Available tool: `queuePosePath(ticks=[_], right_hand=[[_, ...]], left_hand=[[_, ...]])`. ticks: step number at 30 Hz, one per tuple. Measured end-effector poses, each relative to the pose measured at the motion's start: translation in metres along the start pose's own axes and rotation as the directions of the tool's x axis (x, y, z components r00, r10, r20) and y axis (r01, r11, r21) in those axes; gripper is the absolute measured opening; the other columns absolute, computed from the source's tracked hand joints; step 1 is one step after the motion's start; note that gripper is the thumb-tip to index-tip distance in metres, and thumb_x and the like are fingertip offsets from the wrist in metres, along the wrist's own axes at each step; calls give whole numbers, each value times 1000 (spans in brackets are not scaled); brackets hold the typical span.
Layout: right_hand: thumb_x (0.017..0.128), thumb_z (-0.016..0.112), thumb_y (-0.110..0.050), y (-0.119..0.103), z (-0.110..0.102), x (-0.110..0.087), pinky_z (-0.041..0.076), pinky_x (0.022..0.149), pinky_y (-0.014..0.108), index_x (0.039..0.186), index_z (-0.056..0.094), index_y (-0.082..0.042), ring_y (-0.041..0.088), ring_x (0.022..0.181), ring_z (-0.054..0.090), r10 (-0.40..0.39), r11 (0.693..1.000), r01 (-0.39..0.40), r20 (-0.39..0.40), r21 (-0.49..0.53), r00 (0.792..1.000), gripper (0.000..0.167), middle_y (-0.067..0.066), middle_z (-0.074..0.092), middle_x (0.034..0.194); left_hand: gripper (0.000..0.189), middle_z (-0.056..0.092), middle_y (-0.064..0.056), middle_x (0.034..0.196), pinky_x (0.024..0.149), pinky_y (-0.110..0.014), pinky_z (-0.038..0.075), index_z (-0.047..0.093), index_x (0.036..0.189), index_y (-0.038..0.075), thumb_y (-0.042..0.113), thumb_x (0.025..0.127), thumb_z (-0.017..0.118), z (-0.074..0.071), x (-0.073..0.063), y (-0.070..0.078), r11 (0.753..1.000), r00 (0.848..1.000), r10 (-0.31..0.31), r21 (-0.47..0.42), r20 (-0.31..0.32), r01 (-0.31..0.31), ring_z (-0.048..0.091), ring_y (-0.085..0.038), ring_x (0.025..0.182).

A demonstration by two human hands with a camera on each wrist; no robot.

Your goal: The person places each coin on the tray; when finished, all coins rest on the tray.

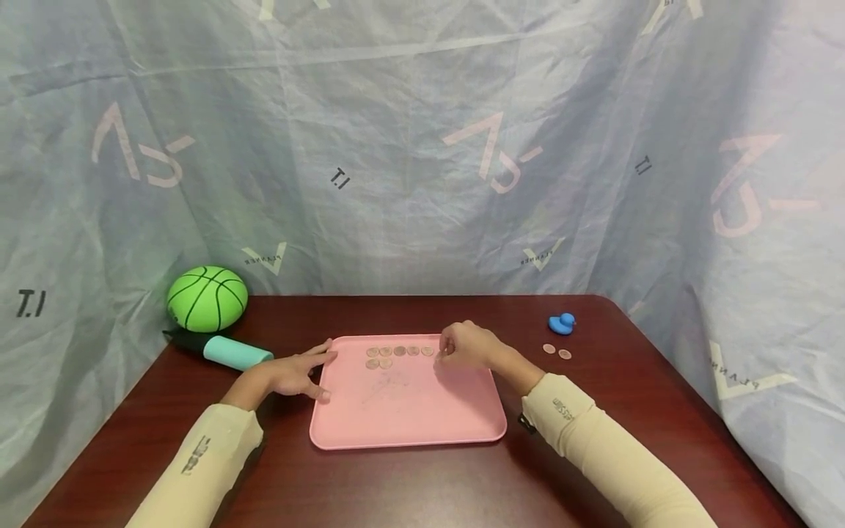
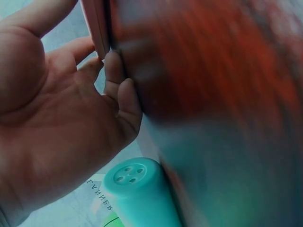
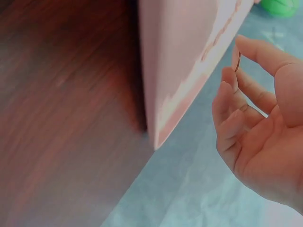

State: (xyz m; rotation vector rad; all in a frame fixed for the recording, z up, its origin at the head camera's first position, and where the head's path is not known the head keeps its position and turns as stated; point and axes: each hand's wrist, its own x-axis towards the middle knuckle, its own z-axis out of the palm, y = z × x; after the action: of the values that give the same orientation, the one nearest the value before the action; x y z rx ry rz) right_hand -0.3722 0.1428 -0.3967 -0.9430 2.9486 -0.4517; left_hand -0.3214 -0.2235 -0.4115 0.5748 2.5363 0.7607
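A pink tray (image 1: 409,411) lies on the table, with a row of several copper coins (image 1: 400,351) near its far edge and two more coins (image 1: 379,363) just below that row's left end. My left hand (image 1: 290,374) rests at the tray's left edge, thumb and fingers spread apart along the rim. In the left wrist view, its fingertips touch the tray's side. My right hand (image 1: 469,345) is over the far right part of the tray, to the right of the row. Between its thumb and fingertip it pinches a coin (image 3: 238,61), seen edge-on in the right wrist view.
Two coins (image 1: 557,351) lie on the table right of the tray, near a blue rubber duck (image 1: 562,323). At the left stand a green ball (image 1: 207,299) and a turquoise-and-black cylinder (image 1: 238,353). A printed grey cloth (image 1: 396,183) hangs behind the table.
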Motion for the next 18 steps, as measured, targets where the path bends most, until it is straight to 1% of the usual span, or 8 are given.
queuePosePath(ticks=[3, 5, 6, 10, 11, 12, 14, 18], right_hand=[[81, 79, -27, -9, 5, 6, 48, 59, 29, 83, 71, -22, 5, 68, 55, -3, 1000, 4, 28, -30, 1000, 10, -13, 61, 73], [81, 79, -28, -15, 8, 10, 46, 57, 28, 80, 69, -22, 5, 66, 52, -5, 999, 6, 40, -37, 999, 12, -13, 58, 70], [81, 79, -29, -17, 9, 12, 46, 57, 27, 79, 69, -23, 5, 66, 52, -4, 999, 6, 49, -37, 999, 12, -14, 58, 70], [79, 81, -28, -23, 13, 17, 47, 60, 26, 77, 68, -25, 1, 69, 55, 9, 1000, -6, 94, -25, 995, 13, -18, 60, 72], [79, 81, -28, -24, 14, 18, 48, 62, 26, 77, 68, -25, 0, 70, 57, 12, 1000, -9, 111, -24, 994, 13, -19, 61, 74], [79, 82, -27, -25, 15, 19, 50, 64, 26, 79, 70, -27, 0, 73, 59, 10, 1000, -6, 125, -30, 992, 12, -19, 64, 76], [81, 79, -25, -27, 16, 22, 51, 66, 26, 80, 71, -25, 2, 73, 59, -17, 999, 23, 143, -38, 990, 9, -18, 65, 77], [84, 75, -20, -33, 18, 26, 50, 67, 26, 84, 74, -20, 6, 72, 58, -75, 996, 83, 162, -40, 984, 2, -12, 65, 77]], left_hand=[[96, 2, -21, 164, 112, -67, 16, 26, 155, 0, 35, 83, 79, 1, 1, -1, 1000, 1000, 3, 3, -2, -3, 33, -51, 138], [96, 2, -21, 164, 112, -68, 14, 26, 155, 0, 35, 83, 79, 1, 1, -2, 1000, 1000, 3, 6, -8, -3, 25, -51, 142], [96, 3, -21, 164, 112, -69, 14, 26, 155, 0, 35, 83, 80, 1, 1, -2, 1000, 1000, 4, 7, -9, -4, 23, -52, 142], [97, 3, -19, 165, 112, -70, 11, 27, 155, 1, 36, 82, 80, 1, 2, -2, 1000, 1000, -5, 4, -12, 5, 6, -51, 146], [97, 3, -19, 165, 111, -70, 12, 27, 155, 1, 36, 82, 80, 1, 2, -2, 1000, 1000, -5, 5, -10, 5, 6, -52, 146], [97, 3, -20, 165, 111, -70, 12, 27, 155, 1, 36, 82, 80, 1, 1, -2, 1000, 1000, -4, 5, -7, 4, 11, -52, 146], [96, 4, -20, 165, 111, -70, 12, 27, 155, 1, 35, 82, 80, 2, 1, -2, 1000, 1000, -5, 3, -6, 5, 18, -52, 144], [96, 3, -20, 165, 111, -69, 13, 27, 155, 0, 34, 82, 80, 1, 0, -1, 1000, 1000, -8, 0, -5, 8, 23, -52, 142]])
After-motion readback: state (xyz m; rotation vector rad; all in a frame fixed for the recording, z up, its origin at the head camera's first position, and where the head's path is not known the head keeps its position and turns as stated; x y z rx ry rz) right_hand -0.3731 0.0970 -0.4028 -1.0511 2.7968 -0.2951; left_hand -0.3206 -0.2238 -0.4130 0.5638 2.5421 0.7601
